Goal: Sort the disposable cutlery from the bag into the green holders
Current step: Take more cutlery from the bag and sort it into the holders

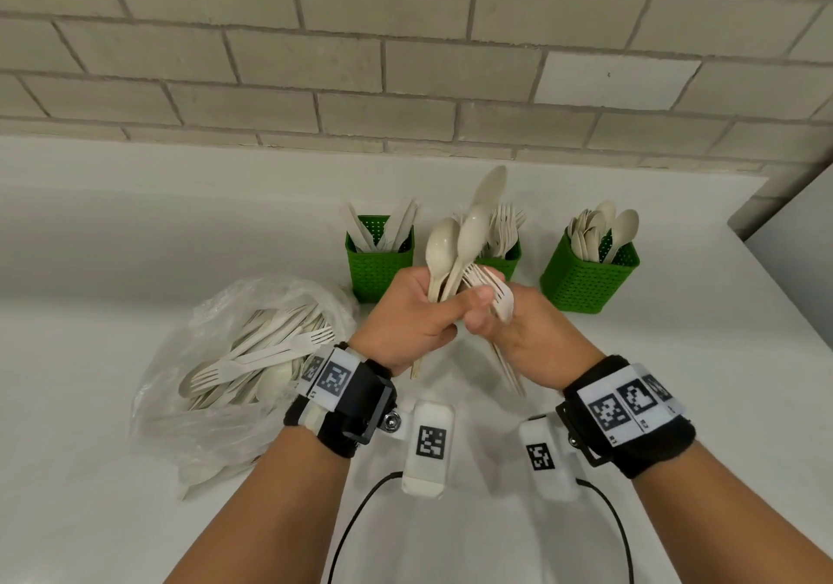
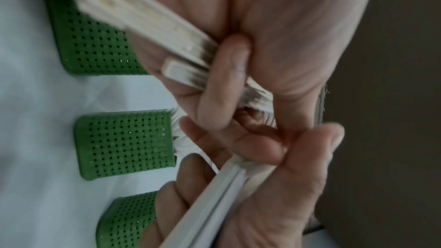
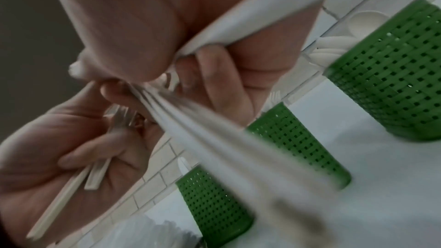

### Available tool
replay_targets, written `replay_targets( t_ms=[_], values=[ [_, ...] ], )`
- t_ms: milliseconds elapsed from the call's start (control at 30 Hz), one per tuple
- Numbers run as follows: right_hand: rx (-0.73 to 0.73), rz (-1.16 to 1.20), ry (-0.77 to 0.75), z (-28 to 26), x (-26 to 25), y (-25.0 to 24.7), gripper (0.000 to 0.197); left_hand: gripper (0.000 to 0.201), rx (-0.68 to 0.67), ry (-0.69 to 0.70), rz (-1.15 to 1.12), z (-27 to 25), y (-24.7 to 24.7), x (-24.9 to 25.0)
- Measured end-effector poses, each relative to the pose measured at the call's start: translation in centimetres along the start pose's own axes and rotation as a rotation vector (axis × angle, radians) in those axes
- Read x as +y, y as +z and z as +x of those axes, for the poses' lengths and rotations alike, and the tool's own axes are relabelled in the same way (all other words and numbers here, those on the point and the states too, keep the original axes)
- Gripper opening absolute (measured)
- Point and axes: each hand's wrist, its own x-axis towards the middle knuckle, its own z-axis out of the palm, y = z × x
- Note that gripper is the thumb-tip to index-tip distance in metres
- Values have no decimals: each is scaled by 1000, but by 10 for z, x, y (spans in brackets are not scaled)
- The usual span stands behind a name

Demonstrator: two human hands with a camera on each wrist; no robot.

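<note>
- White counter point(image 1: 135, 232) under a wall of pale bricks point(image 1: 405, 65) is the place of work.
- Fingers of the left hand point(image 1: 408, 313) are curled round the handles of several spoons point(image 1: 455, 241), bowls pointing up.
- Fingers of the right hand point(image 1: 527, 326) are curled round a bundle of forks point(image 1: 493, 288); both hands meet above the counter, in front of the holders.
- 3 green holders stand in a row near the wall: the left holder point(image 1: 378, 268) has what look like knives, the middle holder point(image 1: 502, 261) forks, the right holder point(image 1: 586, 281) spoons.
- My judgement: the sorting is partly done, because each holder already has pieces.
- Much is left: the clear plastic bag point(image 1: 216, 358) on the left lies full of mixed cutlery, and both handfuls are not yet placed.
- No brand or readable writing is visible; the wrist bands point(image 1: 631, 403) carry only black-and-white square code markers, with small print too tiny to read.
</note>
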Motion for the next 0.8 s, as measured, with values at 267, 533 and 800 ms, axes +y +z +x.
replay_targets(
  t_ms=[267,533,800],
  values=[
    [-206,-38,114,-3,9,2,29,15,-48,81,226,-4,2,-5],
    [54,-17,134,-12,28,-3,8,22,-7,98,237,0,-7,-7],
    [71,127,196,-20,51,26,9,17,108,8,148,-8,-10,-43]
  ],
)
